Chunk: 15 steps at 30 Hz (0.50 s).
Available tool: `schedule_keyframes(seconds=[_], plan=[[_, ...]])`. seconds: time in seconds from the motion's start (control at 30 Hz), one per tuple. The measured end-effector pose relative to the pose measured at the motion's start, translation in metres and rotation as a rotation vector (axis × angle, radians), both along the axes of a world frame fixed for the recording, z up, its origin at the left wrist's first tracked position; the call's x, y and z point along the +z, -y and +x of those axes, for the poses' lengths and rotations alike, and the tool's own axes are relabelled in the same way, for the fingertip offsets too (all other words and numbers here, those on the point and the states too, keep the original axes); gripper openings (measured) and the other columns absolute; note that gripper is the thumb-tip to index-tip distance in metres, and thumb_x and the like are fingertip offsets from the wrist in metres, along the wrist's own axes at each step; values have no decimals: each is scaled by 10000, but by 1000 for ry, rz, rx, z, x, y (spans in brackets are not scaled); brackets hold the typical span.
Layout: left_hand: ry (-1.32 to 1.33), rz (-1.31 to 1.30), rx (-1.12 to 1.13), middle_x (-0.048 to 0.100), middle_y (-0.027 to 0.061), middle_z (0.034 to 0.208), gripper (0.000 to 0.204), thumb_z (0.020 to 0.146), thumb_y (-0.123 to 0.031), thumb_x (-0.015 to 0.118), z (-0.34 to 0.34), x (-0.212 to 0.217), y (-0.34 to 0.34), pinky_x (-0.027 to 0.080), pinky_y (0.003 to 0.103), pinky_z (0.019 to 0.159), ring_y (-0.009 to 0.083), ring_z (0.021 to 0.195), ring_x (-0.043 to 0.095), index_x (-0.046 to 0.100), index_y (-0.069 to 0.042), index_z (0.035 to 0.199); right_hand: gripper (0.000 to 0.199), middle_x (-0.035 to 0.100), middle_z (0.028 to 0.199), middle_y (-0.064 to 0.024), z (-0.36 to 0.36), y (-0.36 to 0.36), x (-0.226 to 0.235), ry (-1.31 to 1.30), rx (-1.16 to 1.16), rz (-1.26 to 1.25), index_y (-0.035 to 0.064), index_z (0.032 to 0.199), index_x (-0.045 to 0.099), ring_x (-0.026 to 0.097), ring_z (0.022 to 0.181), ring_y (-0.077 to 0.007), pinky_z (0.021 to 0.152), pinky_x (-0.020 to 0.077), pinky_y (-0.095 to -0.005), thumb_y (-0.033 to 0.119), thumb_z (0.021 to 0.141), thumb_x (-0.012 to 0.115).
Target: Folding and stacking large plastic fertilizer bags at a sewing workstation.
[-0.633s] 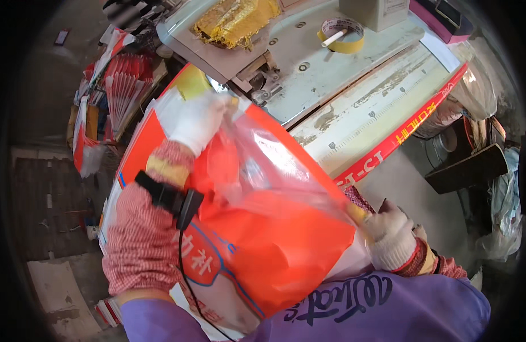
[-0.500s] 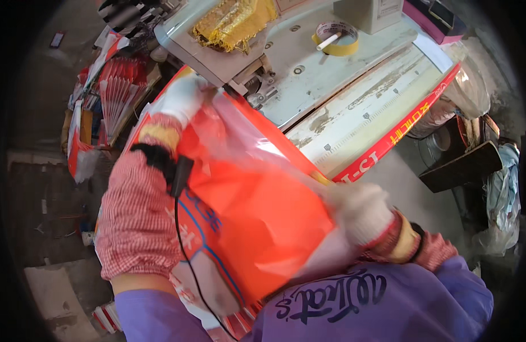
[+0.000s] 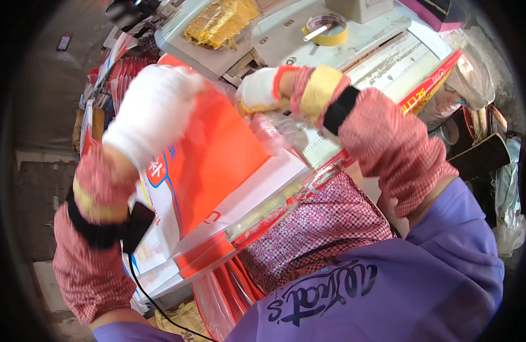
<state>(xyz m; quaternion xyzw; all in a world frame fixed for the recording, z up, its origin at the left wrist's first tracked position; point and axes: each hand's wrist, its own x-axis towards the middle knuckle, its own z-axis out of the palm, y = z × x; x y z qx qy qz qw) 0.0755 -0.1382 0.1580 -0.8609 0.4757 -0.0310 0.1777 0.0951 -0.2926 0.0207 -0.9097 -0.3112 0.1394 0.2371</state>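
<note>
We see the red bag [image 3: 217,159] on the pile [image 3: 266,188], our left hand [image 3: 157,105] (blurred) over its upper left part and our right hand [image 3: 260,91] by its upper right edge, though we cannot tell whether either grips it.

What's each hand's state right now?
Left hand: over the orange sheet, blurred; grip cannot be told.
Right hand: fingers bent near clear plastic; whether holding cannot be told.
</note>
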Motion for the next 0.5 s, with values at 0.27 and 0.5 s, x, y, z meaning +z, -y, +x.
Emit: schedule_keyframes(seconds=[0.27,0.5], plan=[[-254,521,-44,582,126,791,476,633,-330,715,-76,-28,91,459,373,737,280,804,580,547,-37,970,296,650,838,-134,27,3,-22,72,111,153,93,924,656,608,723,-263,645,463,-393,277,712,565],[-1121,174,588,567,51,676,207,862,-189,486,-38,19,76,458,242,560,150,571,560,578,-31,960,378,651,851,-95,-9,17,7,41,256,60,64,890,657,600,745,-255,675,473,-380,369,668,652]])
